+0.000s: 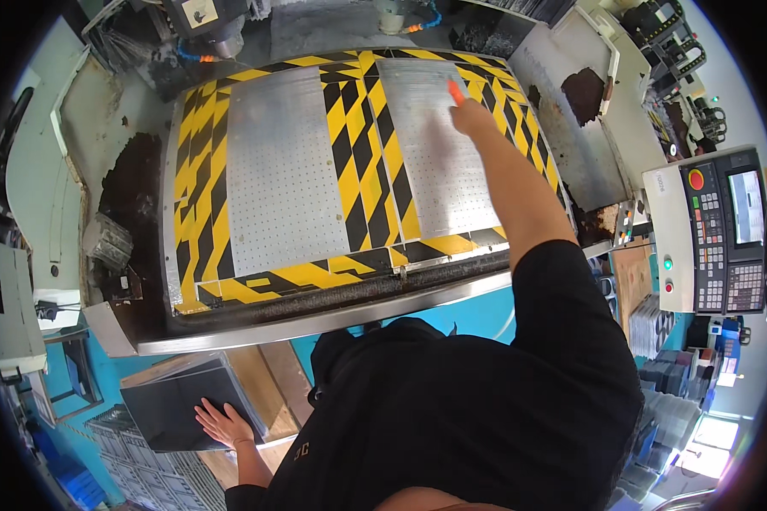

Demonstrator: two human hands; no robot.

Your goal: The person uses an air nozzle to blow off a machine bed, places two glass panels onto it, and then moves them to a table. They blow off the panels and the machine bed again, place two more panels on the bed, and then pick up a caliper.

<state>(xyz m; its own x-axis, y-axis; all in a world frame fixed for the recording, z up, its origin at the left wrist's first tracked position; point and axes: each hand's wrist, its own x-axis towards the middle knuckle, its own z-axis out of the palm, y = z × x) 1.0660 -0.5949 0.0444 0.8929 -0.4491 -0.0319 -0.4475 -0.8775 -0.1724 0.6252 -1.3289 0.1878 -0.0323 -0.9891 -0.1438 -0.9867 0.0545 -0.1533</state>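
Note:
My right hand (473,117) reaches far out over the right perforated metal plate (439,170) of a machine bed and grips a small orange tool (456,92) whose tip touches the plate near its far edge. My left hand (224,422) lies flat, fingers spread, on a dark grey sheet (179,404) that tops a stack low at my left side. A second perforated plate (285,170) lies to the left, with yellow-and-black hazard stripes (362,162) between and around both plates.
A machine control panel (724,230) with screen and buttons stands at the right. Stacks of dark sheets (665,375) sit below it. A wooden board (273,383) and grey crates (145,468) lie under the dark sheet. Dark debris (132,187) lines the bed's left side.

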